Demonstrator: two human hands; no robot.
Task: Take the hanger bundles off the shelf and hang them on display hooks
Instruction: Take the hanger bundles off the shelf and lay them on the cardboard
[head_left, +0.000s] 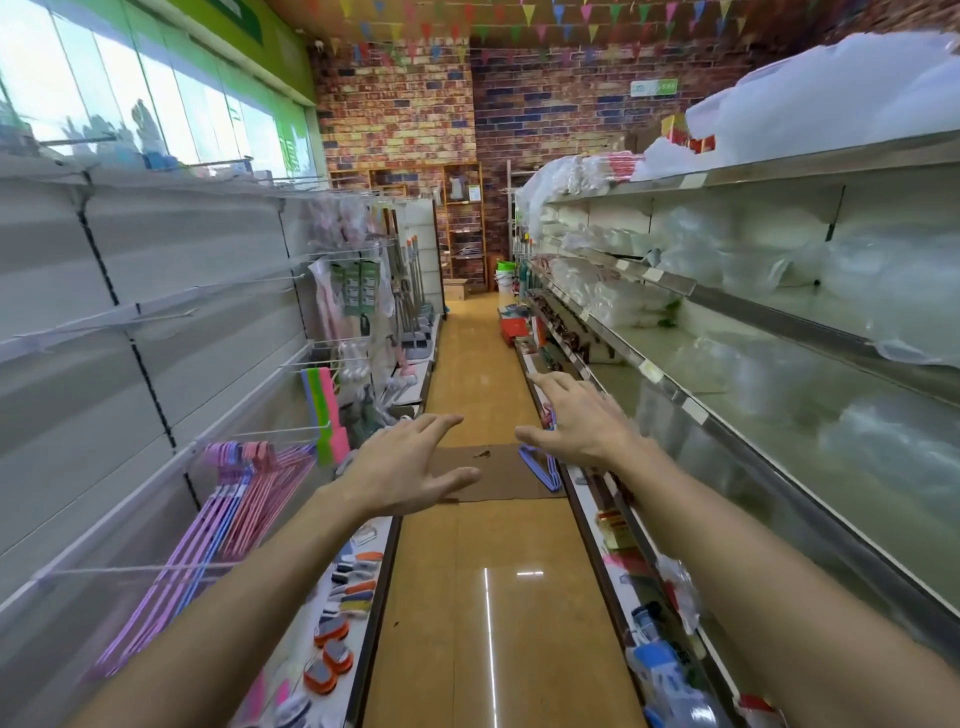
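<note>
Hanger bundles (244, 499), pink and purple, hung on display hooks (291, 428) left of the left hand (410, 467); more blue-purple hangers (543, 470) lying just below the right hand (582, 421) at the shelf (727, 431) edge. Both hands apart, fingers spread, gripping nothing, stretched over a wood-look aisle floor (467, 597) with a cardboard sheet (498, 475) under them. Brick-pattern wall (415, 114) and coloured pennants (519, 15) far ahead; labels too blurred to read.

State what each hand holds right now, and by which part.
Nothing is held. The left hand is open in mid-air; the right hand is open with fingers spread, reaching above the purple hanger bundle, no grip.
</note>
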